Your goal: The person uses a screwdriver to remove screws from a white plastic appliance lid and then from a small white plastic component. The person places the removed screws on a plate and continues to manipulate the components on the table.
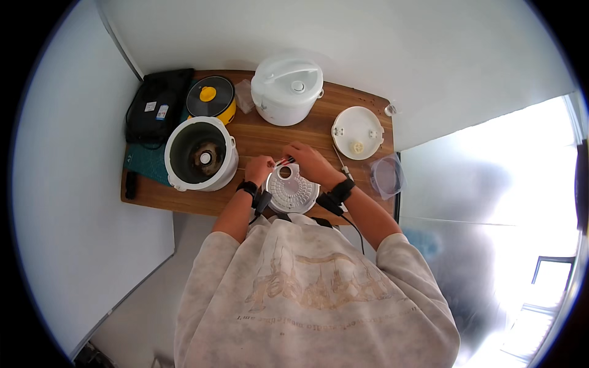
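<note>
Right in front of me lies a round white perforated plastic disc [293, 195], rows of slots across it and a round opening near its far edge. Over that opening my two hands come close together. My right hand [307, 162] is closed around a small red-and-black stick-like piece [284, 162], too small to name. My left hand [259, 170] has its fingers pinched at the other side of that piece; what it grips cannot be made out. Beyond the hands stands a white rice cooker [287, 98] with its lid down.
To the left are an open white cooker body [228, 165], a yellow pot with a dark lid [210, 97], a black flat appliance [158, 101] and a green mat [144, 161]. To the right are a white round cover [361, 126] and a clear plastic container [388, 176].
</note>
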`<state>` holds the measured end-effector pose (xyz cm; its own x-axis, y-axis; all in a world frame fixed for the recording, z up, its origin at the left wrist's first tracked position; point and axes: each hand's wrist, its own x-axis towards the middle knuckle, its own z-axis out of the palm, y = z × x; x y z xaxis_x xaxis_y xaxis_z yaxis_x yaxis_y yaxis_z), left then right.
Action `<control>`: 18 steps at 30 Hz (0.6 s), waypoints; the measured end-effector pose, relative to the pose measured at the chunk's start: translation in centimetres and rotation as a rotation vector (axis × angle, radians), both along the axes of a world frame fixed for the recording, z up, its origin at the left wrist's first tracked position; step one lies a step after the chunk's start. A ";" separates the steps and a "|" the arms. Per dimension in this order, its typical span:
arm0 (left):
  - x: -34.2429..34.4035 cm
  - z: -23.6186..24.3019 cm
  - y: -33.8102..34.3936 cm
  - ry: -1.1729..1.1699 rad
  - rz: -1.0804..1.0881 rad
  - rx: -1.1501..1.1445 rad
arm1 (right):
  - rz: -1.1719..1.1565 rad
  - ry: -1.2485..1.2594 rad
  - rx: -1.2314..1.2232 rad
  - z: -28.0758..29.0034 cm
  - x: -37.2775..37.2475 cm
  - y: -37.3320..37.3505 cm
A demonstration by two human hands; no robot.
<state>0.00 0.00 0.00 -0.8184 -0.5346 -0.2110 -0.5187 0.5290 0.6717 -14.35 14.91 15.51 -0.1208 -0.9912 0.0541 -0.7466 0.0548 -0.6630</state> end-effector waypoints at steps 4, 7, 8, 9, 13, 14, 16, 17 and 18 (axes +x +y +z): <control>-0.9 -0.2 1.7 0.031 -0.048 -0.105 | -0.036 -0.015 -0.013 0.3 -0.8 1.6; -1.8 -0.4 2.2 -0.003 -0.132 -0.221 | -0.047 -0.018 -0.005 0.7 -1.2 2.4; -2.1 -0.6 2.1 -0.014 -0.160 -0.269 | -0.051 -0.019 -0.002 0.7 -1.3 2.6; -2.4 -0.8 2.0 -0.027 -0.165 -0.291 | -0.055 -0.017 0.003 0.8 -1.3 2.7; -2.8 -1.4 1.7 -0.023 -0.186 -0.337 | -0.072 -0.010 0.015 0.9 -1.6 3.2; -2.8 -1.4 1.7 -0.008 -0.191 -0.339 | -0.077 -0.009 0.015 0.8 -1.7 3.3; -2.9 -1.0 1.7 -0.058 -0.218 -0.359 | -0.086 -0.017 0.001 0.7 -1.8 3.5; -2.9 -0.8 1.7 -0.083 -0.230 -0.368 | -0.090 -0.021 -0.007 0.6 -1.9 3.6; -2.8 -0.8 1.8 -0.077 -0.201 -0.374 | -0.102 -0.020 -0.017 0.6 -1.9 3.6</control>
